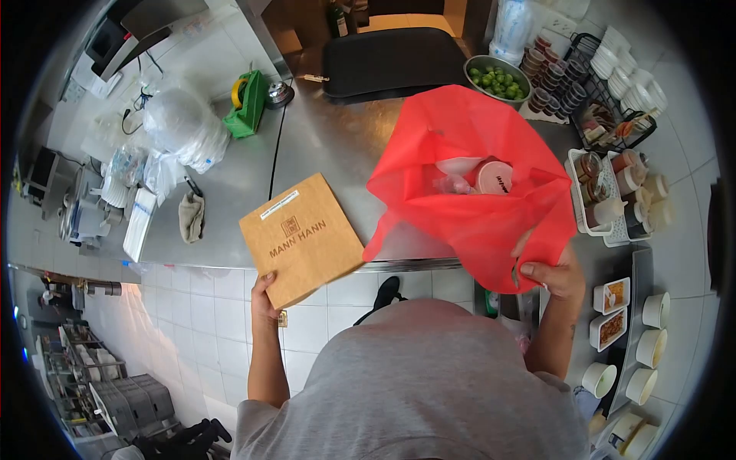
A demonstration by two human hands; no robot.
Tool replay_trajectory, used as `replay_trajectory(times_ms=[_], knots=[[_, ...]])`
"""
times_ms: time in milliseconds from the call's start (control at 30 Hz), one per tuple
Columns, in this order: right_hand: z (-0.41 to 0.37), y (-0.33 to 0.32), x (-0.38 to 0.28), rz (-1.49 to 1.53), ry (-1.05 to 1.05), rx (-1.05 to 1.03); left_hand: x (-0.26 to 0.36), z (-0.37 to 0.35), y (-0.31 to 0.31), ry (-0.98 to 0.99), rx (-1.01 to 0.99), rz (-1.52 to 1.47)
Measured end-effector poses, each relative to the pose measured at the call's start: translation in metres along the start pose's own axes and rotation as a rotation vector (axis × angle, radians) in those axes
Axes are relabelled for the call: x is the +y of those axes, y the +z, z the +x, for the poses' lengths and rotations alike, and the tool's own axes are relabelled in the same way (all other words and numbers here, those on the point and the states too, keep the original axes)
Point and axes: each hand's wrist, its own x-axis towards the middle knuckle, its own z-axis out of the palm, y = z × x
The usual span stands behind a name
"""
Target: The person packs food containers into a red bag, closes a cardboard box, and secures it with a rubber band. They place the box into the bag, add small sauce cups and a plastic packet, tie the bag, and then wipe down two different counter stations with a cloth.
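The left hand (263,297) grips a brown paper bag (300,238) printed "MANN HANN"; the right hand (553,272) pinches an open red bag (468,222) at its near edge.

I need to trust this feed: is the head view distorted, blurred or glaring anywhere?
Head view: strong fisheye bending, with dark corners; soft glare on the steel counter; the red bag and brown packet are sharp, its MANN HANN print readable; things at the edges shrink.

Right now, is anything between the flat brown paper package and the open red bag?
Nothing visible. The flat brown paper package, in the left hand, is just beside the red fabric bag, held open by the right hand. Lidded tubs already lie inside.
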Motion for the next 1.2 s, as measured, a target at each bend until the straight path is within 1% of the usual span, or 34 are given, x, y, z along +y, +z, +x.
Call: replay_trajectory(times_ms=[33, 67, 100, 167, 200, 233, 300, 333, 367, 433, 533, 633, 733, 833, 933, 1033, 1067, 1133, 1167, 1200], knots=[[-0.002, -0.001, 0.000, -0.052, -0.029, 0.001, 0.001, -0.005, 0.002, -0.006, -0.017, -0.005], [-0.004, -0.003, -0.002, -0.061, 0.007, -0.023, 0.001, -0.008, 0.004, 0.017, -0.009, -0.008], [-0.006, -0.005, -0.004, -0.069, 0.044, -0.048, 0.005, -0.011, 0.013, 0.026, -0.050, -0.032], [-0.010, -0.009, -0.004, -0.102, 0.100, -0.090, 0.018, -0.020, 0.041, 0.043, -0.128, -0.082], [-0.010, -0.011, -0.002, -0.126, 0.120, -0.106, 0.022, -0.019, 0.056, 0.013, -0.166, -0.151], [-0.012, -0.012, 0.000, -0.150, 0.140, -0.123, 0.025, -0.015, 0.068, -0.010, -0.212, -0.147], [-0.014, -0.012, 0.004, -0.196, 0.128, -0.090, 0.028, -0.002, 0.091, -0.052, -0.305, -0.140], [-0.015, -0.012, 0.005, -0.217, 0.121, -0.073, 0.027, 0.007, 0.103, -0.090, -0.323, -0.076], [-0.017, -0.010, 0.004, -0.215, 0.139, -0.019, 0.026, 0.015, 0.116, -0.130, -0.343, -0.008], [-0.023, -0.010, 0.001, -0.210, 0.176, 0.097, 0.015, 0.019, 0.161, -0.236, -0.424, -0.036], [-0.037, -0.017, 0.003, -0.306, 0.065, 0.103, -0.006, 0.025, 0.196, -0.279, -0.516, 0.044], [-0.056, -0.017, -0.008, -0.287, 0.223, -0.022, -0.019, 0.025, 0.215, -0.337, -0.504, 0.051], [-0.060, -0.006, 0.003, -0.384, -0.041, -0.180, -0.027, 0.034, 0.224, -0.335, -0.423, -0.010], [-0.049, 0.014, 0.003, -0.329, -0.038, -0.299, -0.036, 0.039, 0.250, -0.133, -0.370, 0.000], [-0.028, 0.041, 0.001, -0.218, -0.004, -0.284, -0.048, 0.042, 0.279, -0.066, -0.363, -0.006], [-0.011, 0.046, -0.002, -0.139, 0.042, -0.220, -0.051, 0.031, 0.310, -0.070, -0.347, -0.051], [-0.010, 0.042, -0.007, -0.108, 0.030, -0.163, -0.049, 0.029, 0.314, -0.073, -0.335, -0.064], [-0.014, 0.028, -0.018, -0.043, 0.009, -0.045, -0.044, 0.037, 0.307, -0.093, -0.376, -0.116], [-0.018, 0.018, -0.014, -0.003, 0.017, 0.031, -0.040, 0.043, 0.303, -0.104, -0.400, -0.139], [-0.023, 0.004, -0.007, 0.039, 0.027, 0.108, -0.036, 0.048, 0.299, -0.080, -0.381, -0.124]])
